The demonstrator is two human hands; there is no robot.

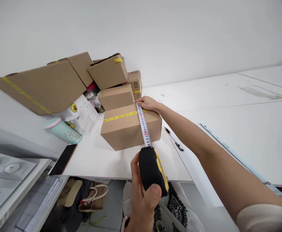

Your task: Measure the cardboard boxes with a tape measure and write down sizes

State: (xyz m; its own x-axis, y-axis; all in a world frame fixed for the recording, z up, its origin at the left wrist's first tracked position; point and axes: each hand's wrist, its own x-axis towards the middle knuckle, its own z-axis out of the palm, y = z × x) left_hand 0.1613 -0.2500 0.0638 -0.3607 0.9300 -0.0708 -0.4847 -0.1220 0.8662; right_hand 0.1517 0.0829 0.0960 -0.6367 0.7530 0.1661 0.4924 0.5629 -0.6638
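Left hand [143, 200]: wraps closed round the tape measure [148, 167], in front of the box [121, 133]; right hand [148, 103]: pinches, nearly closed, the end of the measuring strip [143, 125] by the box's far edge

Open lane over the tabletop [218, 93] at two o'clock from the nearest box [128, 130], cartons [108, 72] walling off eleven, bottle [69, 130] blocking nine

At near right, a short, cream-white sleeve [264, 218] ends on the upper arm. Pale cloth [190, 214] with ornate black motifs [177, 206] covers the lap. A light band [124, 223] shows at the left wrist. The fingers [143, 100] are bare.
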